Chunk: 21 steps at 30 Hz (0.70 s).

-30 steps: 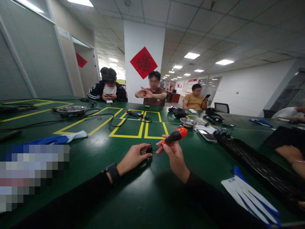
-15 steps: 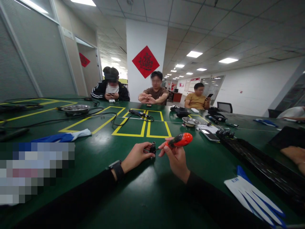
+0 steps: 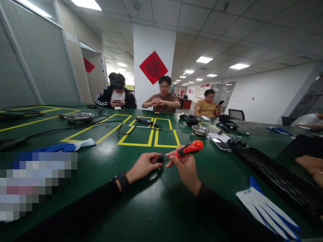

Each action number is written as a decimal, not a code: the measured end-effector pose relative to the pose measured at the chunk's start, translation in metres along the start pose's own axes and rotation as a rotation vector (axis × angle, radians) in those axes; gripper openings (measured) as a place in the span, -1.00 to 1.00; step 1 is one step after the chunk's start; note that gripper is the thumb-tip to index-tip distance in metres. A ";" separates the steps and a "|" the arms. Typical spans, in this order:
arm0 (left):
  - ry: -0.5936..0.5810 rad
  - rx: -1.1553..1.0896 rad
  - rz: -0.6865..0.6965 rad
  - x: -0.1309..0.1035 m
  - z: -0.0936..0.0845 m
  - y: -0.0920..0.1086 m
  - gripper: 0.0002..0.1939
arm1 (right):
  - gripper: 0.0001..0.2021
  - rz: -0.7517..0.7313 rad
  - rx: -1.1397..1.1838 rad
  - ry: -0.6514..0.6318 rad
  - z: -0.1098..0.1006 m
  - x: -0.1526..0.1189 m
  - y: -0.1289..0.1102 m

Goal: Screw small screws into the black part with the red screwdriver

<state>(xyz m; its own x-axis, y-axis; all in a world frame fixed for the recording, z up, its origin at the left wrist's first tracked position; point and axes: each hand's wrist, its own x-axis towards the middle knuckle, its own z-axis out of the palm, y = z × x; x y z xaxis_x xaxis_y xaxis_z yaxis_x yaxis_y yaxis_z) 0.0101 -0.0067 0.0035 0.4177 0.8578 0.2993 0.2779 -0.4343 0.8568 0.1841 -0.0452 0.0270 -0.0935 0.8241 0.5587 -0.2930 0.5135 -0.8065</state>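
My left hand pinches a small black cylindrical part with a metallic top, held upright at the green tabletop. From the right, my right hand grips a screwdriver with a red and black handle. Its handle end points up and to the right, while the thin shaft runs left to the side of the black part. Whether the tip sits in a screw is too small to tell.
A white-blue glove and a long black tray lie to the right. Beyond them are a phone and a metal bowl. Another bowl, cables and a blue glove lie left. Several people sit around the table.
The screwdriver handle has turned, showing more red and less black on its near side. Both hands keep their hold, and the view has tipped slightly.
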 end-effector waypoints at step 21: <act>0.055 0.071 0.018 -0.002 -0.001 0.007 -0.68 | -0.83 -0.046 -0.168 -0.020 -0.003 0.001 -0.005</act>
<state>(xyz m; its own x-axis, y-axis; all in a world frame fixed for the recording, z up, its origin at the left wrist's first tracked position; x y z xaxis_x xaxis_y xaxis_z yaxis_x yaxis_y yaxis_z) 0.0101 -0.0113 0.0088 0.3759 0.8625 0.3388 0.3321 -0.4668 0.8196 0.1887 -0.0463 0.0310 -0.1034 0.7948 0.5980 -0.1344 0.5846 -0.8001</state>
